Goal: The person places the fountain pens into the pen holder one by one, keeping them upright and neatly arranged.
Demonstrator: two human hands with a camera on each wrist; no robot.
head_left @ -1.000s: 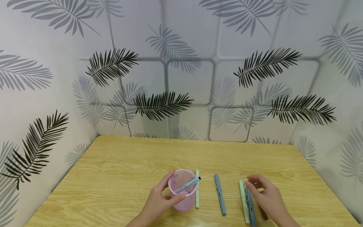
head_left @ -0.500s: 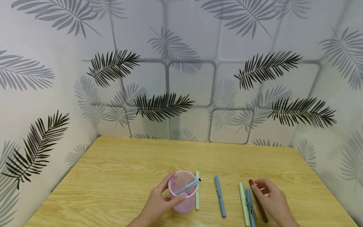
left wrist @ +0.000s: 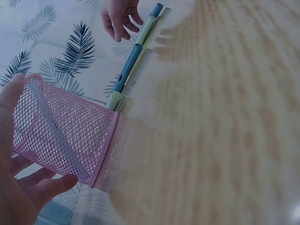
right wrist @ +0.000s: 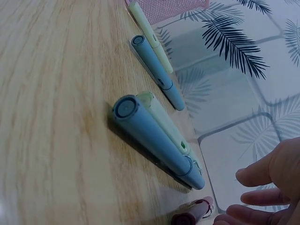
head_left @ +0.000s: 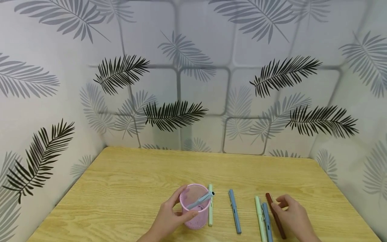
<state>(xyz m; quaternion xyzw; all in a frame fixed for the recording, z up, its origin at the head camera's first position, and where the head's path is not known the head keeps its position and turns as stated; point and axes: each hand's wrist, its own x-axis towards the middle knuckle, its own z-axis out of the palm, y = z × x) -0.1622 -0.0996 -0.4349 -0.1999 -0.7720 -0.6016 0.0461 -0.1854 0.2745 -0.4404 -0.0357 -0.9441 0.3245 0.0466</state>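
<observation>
My left hand [head_left: 169,216] grips a pink mesh pen cup [head_left: 198,222], thumb and fingers round its sides. Inside leans a light blue pen [head_left: 201,199], its end over the rim. In the left wrist view the cup's mesh wall [left wrist: 65,126] lies between thumb and fingers. My right hand [head_left: 293,215] is beside a dark red pen [head_left: 276,218], its fingers loosely bent and holding nothing. The right wrist view shows those fingers spread close to the dark red pen [right wrist: 190,213]. Left of it a blue pen [head_left: 266,220] and a pale green pen [head_left: 260,216] lie side by side.
Another blue pen [head_left: 234,213] lies between the cup and the pair of pens. A second pale green pen [head_left: 210,216] lies right against the cup's right side in view. The wooden table [head_left: 127,178] meets a leaf-patterned backdrop [head_left: 205,134] at its far edge.
My right hand moves off the blue pen to the dark red pen's upper end, then slightly right and down from it. The red pen, earlier mostly covered, now shows. The left hand stays put.
</observation>
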